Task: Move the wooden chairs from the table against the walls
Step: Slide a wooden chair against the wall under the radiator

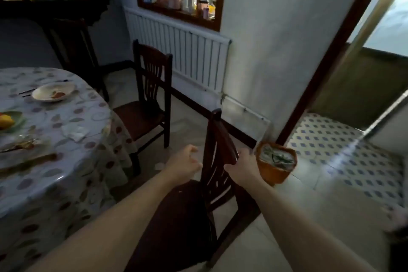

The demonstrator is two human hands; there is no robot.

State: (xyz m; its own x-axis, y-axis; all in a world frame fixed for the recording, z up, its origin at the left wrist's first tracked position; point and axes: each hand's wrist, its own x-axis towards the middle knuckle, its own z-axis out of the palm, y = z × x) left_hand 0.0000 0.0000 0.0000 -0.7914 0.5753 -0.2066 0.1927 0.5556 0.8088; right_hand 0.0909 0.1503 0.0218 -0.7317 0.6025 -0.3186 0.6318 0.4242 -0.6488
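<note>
Two wooden chairs [152,86], one table [72,130], two hands [240,166]

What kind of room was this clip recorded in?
Most likely a home dining room. A table under a patterned cloth holds used plates, wooden chairs stand beside it, and a white radiator runs along the wall below an interior window.

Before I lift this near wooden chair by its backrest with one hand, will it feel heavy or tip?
The near chair looks like solid dark wood, so probably stiff and fairly heavy. Only the right hand grips the backrest top; the left hand hangs free, so it may swing or tilt. The orange basket stands close beside it and might get bumped.
</note>
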